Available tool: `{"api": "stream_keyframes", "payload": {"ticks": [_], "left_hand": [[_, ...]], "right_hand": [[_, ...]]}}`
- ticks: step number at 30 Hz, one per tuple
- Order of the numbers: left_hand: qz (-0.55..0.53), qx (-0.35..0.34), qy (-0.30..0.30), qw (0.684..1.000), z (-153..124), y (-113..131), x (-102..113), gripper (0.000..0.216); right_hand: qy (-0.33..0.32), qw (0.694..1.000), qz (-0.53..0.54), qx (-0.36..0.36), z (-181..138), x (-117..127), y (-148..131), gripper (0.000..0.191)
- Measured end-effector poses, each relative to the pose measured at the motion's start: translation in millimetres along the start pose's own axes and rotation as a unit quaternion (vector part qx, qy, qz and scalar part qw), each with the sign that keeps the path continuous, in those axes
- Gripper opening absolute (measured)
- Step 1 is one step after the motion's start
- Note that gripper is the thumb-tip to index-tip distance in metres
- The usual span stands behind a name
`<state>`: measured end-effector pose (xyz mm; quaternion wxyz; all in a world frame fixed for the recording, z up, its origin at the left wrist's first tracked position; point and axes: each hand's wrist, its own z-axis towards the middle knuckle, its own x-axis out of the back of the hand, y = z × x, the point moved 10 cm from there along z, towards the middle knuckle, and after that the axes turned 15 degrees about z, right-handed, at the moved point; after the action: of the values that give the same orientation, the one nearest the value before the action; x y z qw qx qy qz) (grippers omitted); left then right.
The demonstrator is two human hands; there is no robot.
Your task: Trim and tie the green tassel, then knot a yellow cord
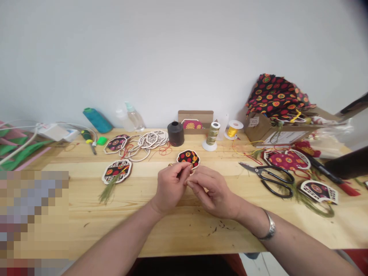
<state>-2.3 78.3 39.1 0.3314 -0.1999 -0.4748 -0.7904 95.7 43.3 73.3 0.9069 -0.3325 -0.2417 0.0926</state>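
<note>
My left hand [172,184] and my right hand [214,189] meet over the middle of the table, fingertips pinched close together. Just beyond them lies a small ornament [184,156], dark red-and-black patterned cloth in a pale scalloped frame. A yellow cord [194,156] runs from it down to the fingers of my left hand, which are closed on it. What the right fingertips pinch is too small to make out. To the left rests a framed ornament [117,171] with a green tassel [110,188]. Black-handled scissors [270,178] lie to the right, blades partly apart.
Behind the hands stand a black thread cone [175,134], an olive thread spool [212,136] and a yellow cord spool [233,130]. Wooden frames [153,140] pile up at left back. A cardboard box [258,128] with patterned cloth [278,96] stands at right, near a fan-shaped ornament [318,191].
</note>
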Motion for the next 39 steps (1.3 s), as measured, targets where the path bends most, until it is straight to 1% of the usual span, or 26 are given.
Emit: {"api": "stream_keyframes", "payload": {"ticks": [2, 5, 8, 10, 11, 13, 17, 20, 22, 24, 25, 26, 27, 28, 29, 30, 31, 33, 35, 36, 38, 39], "left_hand": [[-0.033, 0.031, -0.016, 0.999, 1.3, -6.4, -2.8, 0.012], [-0.116, 0.126, -0.055, 0.984, 2.6, -23.9, -12.1, 0.011], [-0.226, 0.229, -0.113, 0.94, -1.7, -40.0, -30.5, 0.017], [-0.295, 0.273, -0.141, 0.905, -5.7, -45.0, -41.8, 0.019], [-0.321, 0.287, -0.145, 0.891, -7.3, -46.9, -45.3, 0.018], [-0.355, 0.307, -0.142, 0.871, -9.4, -50.3, -49.0, 0.016], [-0.392, 0.327, -0.133, 0.85, -11.1, -52.5, -52.2, 0.015], [-0.407, 0.337, -0.135, 0.838, -10.4, -52.6, -52.9, 0.016], [-0.416, 0.343, -0.135, 0.831, -9.7, -53.7, -52.5, 0.016], [-0.428, 0.358, -0.136, 0.818, -10.6, -55.9, -53.2, 0.016], [-0.433, 0.366, -0.138, 0.812, -11.5, -56.5, -54.0, 0.016], [-0.437, 0.374, -0.141, 0.806, -12.6, -56.8, -55.1, 0.016], [-0.441, 0.381, -0.143, 0.8, -13.8, -56.8, -56.1, 0.015], [-0.445, 0.387, -0.145, 0.795, -14.9, -56.2, -57.1, 0.015], [-0.448, 0.392, -0.148, 0.79, -15.8, -55.2, -58.0, 0.015], [-0.451, 0.394, -0.15, 0.787, -16.5, -53.8, -58.7, 0.014], [-0.453, 0.395, -0.154, 0.784, -17.1, -52.2, -59.3, 0.014], [-0.453, 0.392, -0.169, 0.783, -17.9, -48.3, -60.9, 0.013], [-0.452, 0.384, -0.189, 0.783, -18.9, -44.2, -63.0, 0.013], [-0.452, 0.379, -0.198, 0.783, -19.4, -42.5, -64.1, 0.013], [-0.45, 0.371, -0.213, 0.784, -20.9, -40.1, -66.3, 0.013], [-0.447, 0.369, -0.22, 0.785, -21.9, -39.4, -67.4, 0.013]], "right_hand": [[-0.002, 1.0, -0.01, 0.004, 0.0, -1.2, -0.9, 0.016], [-0.036, 0.998, -0.051, 0.023, -1.4, -10.7, -2.4, 0.017], [-0.096, 0.985, -0.131, 0.065, -5.9, -27.8, -4.0, 0.022], [-0.133, 0.968, -0.193, 0.093, -10.2, -38.6, -3.0, 0.026], [-0.151, 0.958, -0.22, 0.103, -12.3, -43.4, -1.5, 0.026], [-0.181, 0.942, -0.261, 0.112, -15.8, -50.5, 2.3, 0.025], [-0.22, 0.923, -0.293, 0.119, -19.9, -58.5, 5.4, 0.025], [-0.252, 0.919, -0.276, 0.126, -24.3, -66.1, 0.6, 0.021], [-0.262, 0.929, -0.221, 0.138, -26.9, -68.6, -8.8, 0.02], [-0.237, 0.95, -0.142, 0.147, -25.2, -62.1, -19.6, 0.028], [-0.204, 0.963, -0.108, 0.137, -21.3, -53.7, -20.9, 0.031], [-0.156, 0.978, -0.083, 0.109, -15.6, -41.6, -17.4, 0.032], [-0.095, 0.991, -0.066, 0.063, -9.5, -26.2, -8.2, 0.031], [-0.026, 0.998, -0.05, -0.003, -5.1, -8.8, 6.6, 0.029], [0.044, 0.996, -0.025, -0.079, -4.3, 8.5, 25.1, 0.026], [0.104, 0.982, 0.015, -0.157, -7.3, 22.1, 45.1, 0.022], [0.147, 0.96, 0.07, -0.227, -12.3, 29.4, 64.1, 0.018], [0.179, 0.908, 0.196, -0.324, -20.9, 27.3, 92.1, 0.018], [0.185, 0.863, 0.285, -0.373, -25.7, 19.0, 105.2, 0.021], [0.189, 0.847, 0.311, -0.387, -27.6, 16.5, 108.1, 0.022], [0.204, 0.827, 0.34, -0.398, -30.7, 14.7, 110.1, 0.022], [0.21, 0.822, 0.348, -0.398, -31.6, 14.8, 110.0, 0.022]]}}
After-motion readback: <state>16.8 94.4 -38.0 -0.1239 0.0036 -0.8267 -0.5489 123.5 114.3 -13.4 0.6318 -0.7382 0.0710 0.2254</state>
